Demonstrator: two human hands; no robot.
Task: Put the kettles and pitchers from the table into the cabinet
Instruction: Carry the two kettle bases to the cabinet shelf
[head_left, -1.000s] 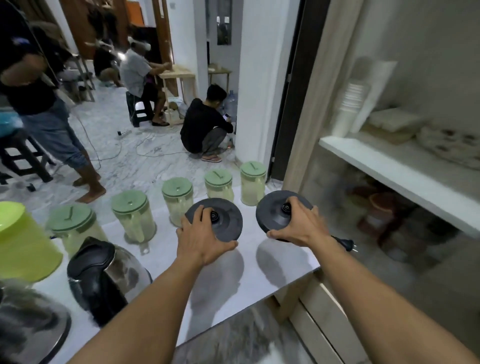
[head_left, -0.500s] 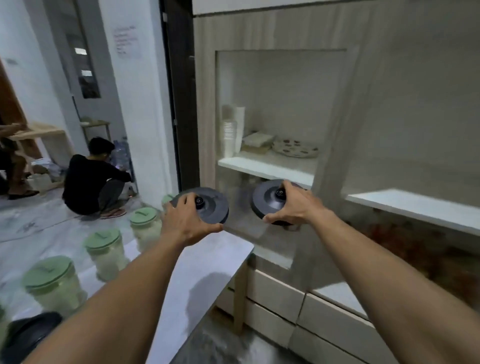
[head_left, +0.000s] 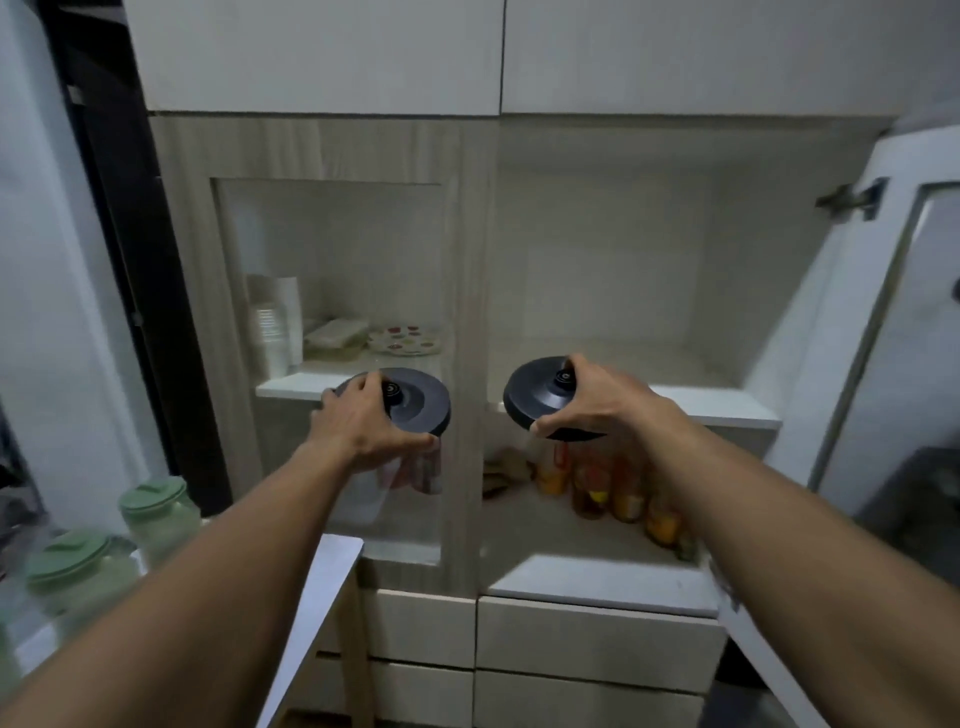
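My left hand (head_left: 363, 426) grips a round black kettle base (head_left: 418, 405) and holds it in the air in front of the cabinet's shut glass door (head_left: 332, 291). My right hand (head_left: 597, 402) grips a second black kettle base (head_left: 530, 397) at the front edge of the open right compartment's upper shelf (head_left: 717, 402). Both bases are tilted toward me, their centre connectors showing. Green-lidded clear pitchers (head_left: 156, 512) stand on the white table (head_left: 322, 597) at lower left.
The cabinet's right door (head_left: 893, 322) hangs open at the right. Jars and bottles (head_left: 613, 488) stand on the lower shelf under my right hand. Behind the glass sit stacked cups (head_left: 270, 332) and a patterned plate (head_left: 405, 340). Drawers (head_left: 597, 634) lie below.
I have turned from the table to face the cabinet, carrying both kettle bases up and forward. The table and pitchers slid to the lower left; the other people are out of view.
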